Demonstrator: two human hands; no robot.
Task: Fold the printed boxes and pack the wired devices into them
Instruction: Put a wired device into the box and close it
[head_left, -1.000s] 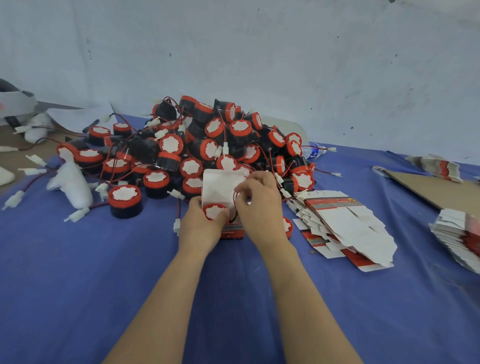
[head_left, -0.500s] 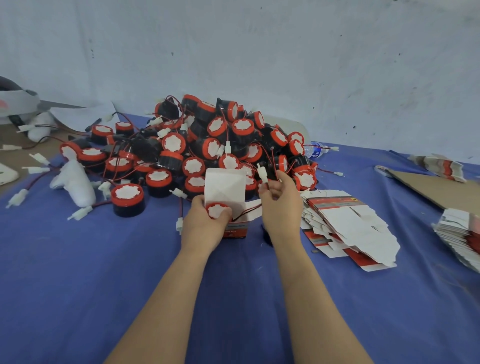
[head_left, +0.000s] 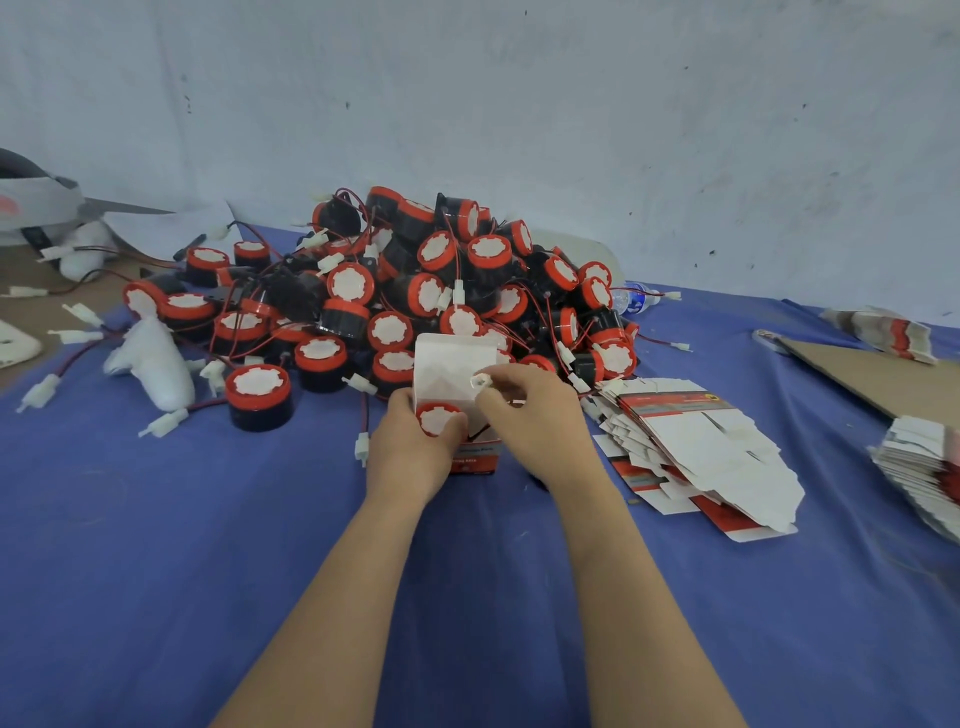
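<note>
Your left hand (head_left: 410, 452) grips the open printed box (head_left: 451, 364) mid-bench, fingers curled round it and the red-capped device (head_left: 439, 419) seated in its mouth; your right hand (head_left: 537, 423) pinches the white connector (head_left: 480, 382) between thumb and forefinger, against the raised flap; half a second ago that hand was out to the right with the wire stretched, and it has come back over the box. The device pile (head_left: 441, 280) crowds just behind; flat boxes (head_left: 691, 441) lie just right of your right hand; open blue bench (head_left: 156, 571) spreads toward you.
</note>
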